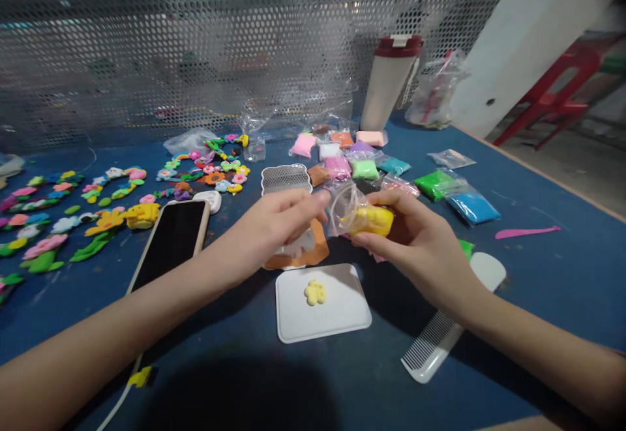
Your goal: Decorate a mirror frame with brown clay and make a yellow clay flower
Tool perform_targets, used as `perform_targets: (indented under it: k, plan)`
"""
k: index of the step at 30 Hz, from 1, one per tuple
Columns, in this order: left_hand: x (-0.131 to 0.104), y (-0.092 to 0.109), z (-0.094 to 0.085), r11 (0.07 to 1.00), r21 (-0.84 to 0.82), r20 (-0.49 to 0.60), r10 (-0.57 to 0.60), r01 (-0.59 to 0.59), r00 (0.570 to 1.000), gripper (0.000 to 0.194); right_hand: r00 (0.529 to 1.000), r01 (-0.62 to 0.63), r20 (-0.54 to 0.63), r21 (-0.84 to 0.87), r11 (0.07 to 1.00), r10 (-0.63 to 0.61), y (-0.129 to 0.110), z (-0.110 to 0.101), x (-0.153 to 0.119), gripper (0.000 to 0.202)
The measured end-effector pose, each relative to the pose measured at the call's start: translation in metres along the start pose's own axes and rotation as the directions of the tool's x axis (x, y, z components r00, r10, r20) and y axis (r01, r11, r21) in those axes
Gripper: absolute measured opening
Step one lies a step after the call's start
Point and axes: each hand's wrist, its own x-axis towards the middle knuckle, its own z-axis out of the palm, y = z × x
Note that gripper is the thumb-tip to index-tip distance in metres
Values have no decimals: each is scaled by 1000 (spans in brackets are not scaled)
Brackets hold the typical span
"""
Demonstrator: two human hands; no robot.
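Note:
My right hand (420, 235) is closed round a clear plastic bag of yellow modelling clay (374, 221), its loose mouth turned left. At that mouth is my left hand (288, 222), fingers drawn together, slightly blurred; anything between them is hidden. Below both hands lies a white rectangular board (325, 326) with a small pale-yellow flower-shaped clay piece (315, 293) on it. Under my left hand, partly covered, is an orange-brown frame (320, 245). A white comb (435, 346) rests beneath my right forearm.
Several clay bags, including a green one (364, 169) and a blue one (473, 206), lie behind my hands. A tumbler (388, 85) stands at the back. A pink tool (528, 231) is at right. Left are a phone (171, 242) and colourful clay flowers (105, 221).

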Motion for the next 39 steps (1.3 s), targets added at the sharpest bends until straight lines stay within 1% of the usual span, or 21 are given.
perform_targets:
  k: [3, 6, 7, 9, 11, 12, 14, 17, 22, 24, 26, 30, 33, 35, 37, 39]
  plan:
    - [-2, 3, 1, 978, 203, 64, 33, -45, 997, 29, 999, -11, 42, -1, 1000, 11, -2, 0, -2, 27]
    - [-3, 7, -3, 950, 297, 54, 86, -99, 995, 29, 992, -89, 100, 86, 992, 80, -4, -1, 0, 18]
    - [-2, 9, -5, 949, 298, 39, 99, -106, 994, 30, 987, -123, 116, 128, 984, 108, -5, -1, 0, 17]
    - [-1, 9, -7, 961, 250, 16, 116, -116, 993, 30, 979, -184, 126, 212, 960, 160, -6, -1, 3, 22]
    - [0, 7, -6, 972, 198, 5, 129, -128, 992, 32, 971, -234, 115, 266, 935, 211, -7, 0, 4, 28]
    - [0, 5, -5, 970, 198, 1, 141, -138, 990, 31, 967, -253, 111, 278, 927, 230, -7, 0, 5, 29]
    - [-1, 3, 1, 955, 254, -1, 156, -151, 988, 26, 960, -276, 133, 283, 918, 248, -7, 2, 4, 26]
    - [-5, 1, 9, 925, 351, -8, 159, -146, 987, 24, 944, -309, 206, 279, 909, 258, -6, 4, 2, 21]
    - [-8, 4, 12, 927, 360, 2, 115, -108, 993, 28, 894, -419, 271, 216, 882, 358, -6, 0, 2, 24]
    - [-8, 4, 11, 922, 370, 2, 124, -116, 992, 27, 885, -422, 294, 177, 889, 362, -6, -3, 3, 24]
    - [-7, 2, 11, 905, 399, -18, 166, -145, 986, 26, 884, -413, 304, 150, 898, 355, -7, -4, 4, 23]
    - [-7, -1, 12, 850, 481, -44, 266, -213, 963, 21, 901, -373, 286, 122, 920, 327, -6, -4, 4, 22]
    - [-9, -2, 13, 851, 473, -31, 275, -229, 961, 21, 911, -346, 273, 101, 933, 308, -5, -5, 6, 17]
    - [-9, -3, 15, 851, 466, -28, 287, -242, 957, 22, 923, -330, 244, 99, 939, 299, -4, -7, 7, 15]
    - [-9, -4, 18, 836, 495, -28, 287, -236, 957, 20, 940, -309, 182, 101, 946, 288, -4, -7, 6, 14]
    - [-9, -6, 20, 817, 531, -5, 267, -224, 964, 27, 952, -290, 132, 108, 951, 276, -3, -5, 5, 14]
